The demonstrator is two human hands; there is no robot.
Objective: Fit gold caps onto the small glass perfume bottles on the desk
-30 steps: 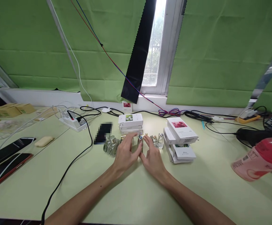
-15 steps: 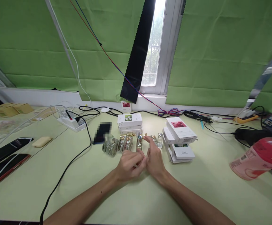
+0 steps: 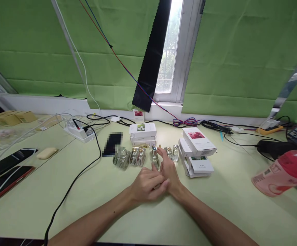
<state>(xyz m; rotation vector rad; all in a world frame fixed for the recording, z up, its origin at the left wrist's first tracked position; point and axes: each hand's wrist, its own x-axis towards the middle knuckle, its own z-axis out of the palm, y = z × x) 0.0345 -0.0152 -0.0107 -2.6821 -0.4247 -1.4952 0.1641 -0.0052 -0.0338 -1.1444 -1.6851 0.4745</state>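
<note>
My left hand (image 3: 147, 184) lies across the palm side of my right hand, its fingers curled and its thumb stretched rightward. Whether anything is between those fingers is hidden. My right hand (image 3: 169, 172) rests on edge on the table, index finger stretched forward beside a small clear glass bottle (image 3: 154, 157) with a silvery top. I cannot tell whether the finger touches it; its other fingers are partly covered. Left of the bottle are plastic-wrapped glass bottles (image 3: 138, 157) and another wrapped bundle (image 3: 122, 160). Past my right fingers stand another small bottle (image 3: 175, 152) and a wrapped piece (image 3: 168, 152).
White boxes (image 3: 143, 129) are stacked behind the bottles, more white boxes (image 3: 198, 141) at right. A pink bottle (image 3: 273, 176) stands far right. Black cable (image 3: 70, 182) crosses the table's left side near a power strip (image 3: 79, 131). Phones (image 3: 8, 160) lie at far left.
My left hand has shifted right and slightly down, further over my right hand. My right hand keeps nearly the same pose. The whole view has moved a little.
</note>
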